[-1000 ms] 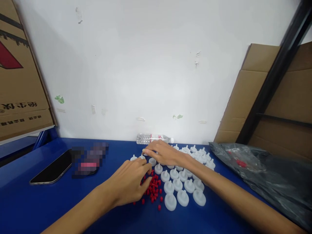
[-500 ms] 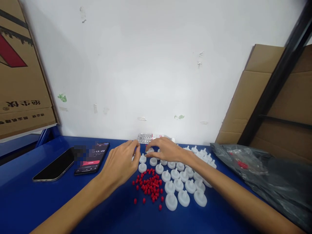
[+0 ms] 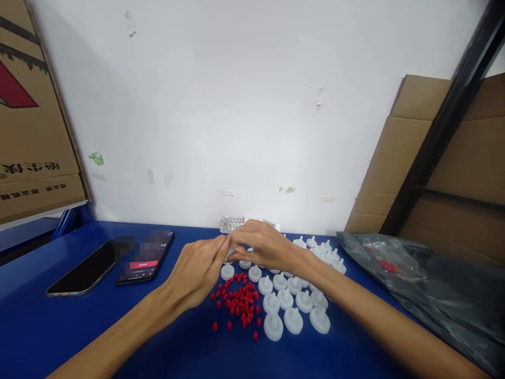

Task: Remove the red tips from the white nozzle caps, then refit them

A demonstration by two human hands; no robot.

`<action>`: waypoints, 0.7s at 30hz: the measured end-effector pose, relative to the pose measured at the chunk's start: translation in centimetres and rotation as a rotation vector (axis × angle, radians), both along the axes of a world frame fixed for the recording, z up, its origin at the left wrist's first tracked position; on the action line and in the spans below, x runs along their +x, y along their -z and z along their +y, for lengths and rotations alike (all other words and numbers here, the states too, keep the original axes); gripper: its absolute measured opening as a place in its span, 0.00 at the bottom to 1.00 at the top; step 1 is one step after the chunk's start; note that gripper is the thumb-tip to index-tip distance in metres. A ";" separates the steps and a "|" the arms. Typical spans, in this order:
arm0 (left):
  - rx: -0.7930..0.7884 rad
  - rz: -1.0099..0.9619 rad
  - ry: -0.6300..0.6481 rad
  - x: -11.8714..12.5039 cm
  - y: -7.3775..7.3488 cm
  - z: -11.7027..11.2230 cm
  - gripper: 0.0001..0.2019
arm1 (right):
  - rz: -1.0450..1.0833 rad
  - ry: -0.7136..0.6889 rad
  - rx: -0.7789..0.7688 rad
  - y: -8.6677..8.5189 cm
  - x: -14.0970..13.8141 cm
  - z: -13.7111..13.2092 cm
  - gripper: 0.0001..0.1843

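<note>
My left hand [image 3: 201, 268] is closed, its fingertips meeting those of my right hand [image 3: 262, 245] above the far left of the white discs. A pale bit of a white spouted disc shows at the left fingers, mostly hidden. My right hand has thumb and fingers pinched together; whatever lies in them is hidden. Many white discs with a short central spout [image 3: 293, 320] stand spout-up in rough rows, partly beneath my right forearm. In front of my hands lies a loose heap of small red caps [image 3: 241, 301], a few scattered around it.
Two phones lie on the blue table [image 3: 177, 342] to the left: a dark one [image 3: 82, 268] and one with a lit screen [image 3: 145, 258]. A clear bottle [image 3: 231, 224] rests along the wall. Dark plastic bags [image 3: 442, 295] spread over the right side, near cardboard [image 3: 398, 152].
My hands, apart before, now touch at the fingertips. The right fingers have moved left and closed in. The whole view has shifted slightly.
</note>
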State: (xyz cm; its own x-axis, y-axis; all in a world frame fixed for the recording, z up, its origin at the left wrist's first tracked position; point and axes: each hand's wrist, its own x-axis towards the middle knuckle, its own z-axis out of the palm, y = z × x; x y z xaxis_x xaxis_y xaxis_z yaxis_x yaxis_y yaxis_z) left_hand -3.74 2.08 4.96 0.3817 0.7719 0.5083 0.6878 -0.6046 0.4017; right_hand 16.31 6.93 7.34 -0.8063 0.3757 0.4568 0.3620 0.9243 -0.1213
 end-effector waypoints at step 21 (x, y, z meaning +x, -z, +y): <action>0.093 0.608 0.165 1.8 1.4 -1.8 0.11 | -0.094 0.214 -0.055 2.3 1.7 3.2 0.24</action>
State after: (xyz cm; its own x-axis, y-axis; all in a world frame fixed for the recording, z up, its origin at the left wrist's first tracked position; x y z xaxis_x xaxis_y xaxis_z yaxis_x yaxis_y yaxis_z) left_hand -1.98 0.31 3.57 0.7334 0.6411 0.2258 0.6711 -0.7359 -0.0903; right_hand 18.03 10.12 5.06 -0.7435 0.5653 0.3572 0.5613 0.8179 -0.1261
